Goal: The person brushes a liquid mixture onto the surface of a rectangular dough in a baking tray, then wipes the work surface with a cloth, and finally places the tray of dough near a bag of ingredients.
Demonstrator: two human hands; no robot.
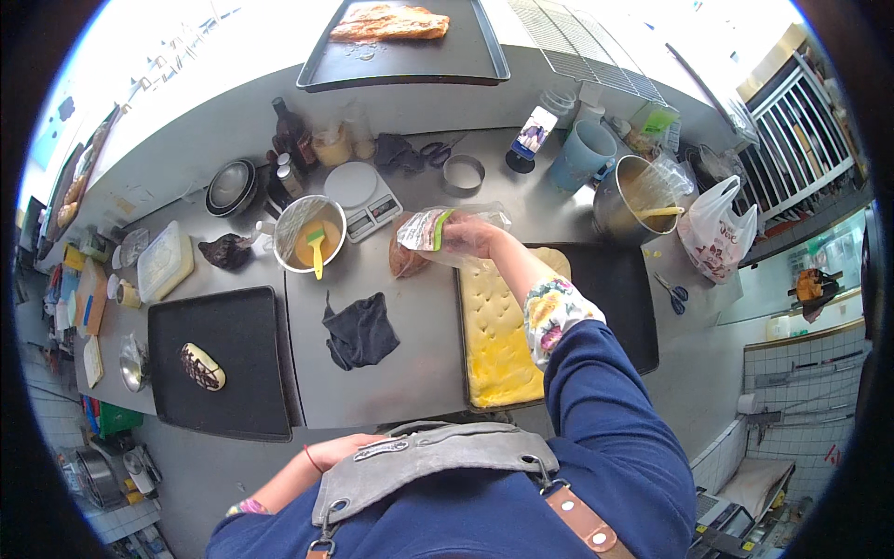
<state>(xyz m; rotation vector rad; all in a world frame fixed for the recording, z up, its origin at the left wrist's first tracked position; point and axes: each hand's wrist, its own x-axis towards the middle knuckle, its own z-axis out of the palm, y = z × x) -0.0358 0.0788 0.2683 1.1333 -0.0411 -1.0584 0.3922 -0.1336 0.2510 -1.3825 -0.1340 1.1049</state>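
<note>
My right hand (473,235) reaches across the steel table and grips a clear plastic bag (430,229) with a white and green label. Its fingertips are partly hidden by the bag. Something brown (406,257) shows at the bag's left end. Beneath my right forearm is a dark baking tray (615,321) bearing a flat, dimpled yellow dough sheet (503,340) on its left part. My left hand (343,451) is at my waist by the grey apron (438,458); the apron's edge hides its fingers.
Left of the bag are a white bowl (331,207) with a green brush (317,244), a kitchen scale (372,207) and a dark cloth (360,331). Another tray (223,410) holds a chocolate-striped bun (202,367). A steel pot (610,216), blue jug (583,156) and scissors (672,293) stand or lie rightward.
</note>
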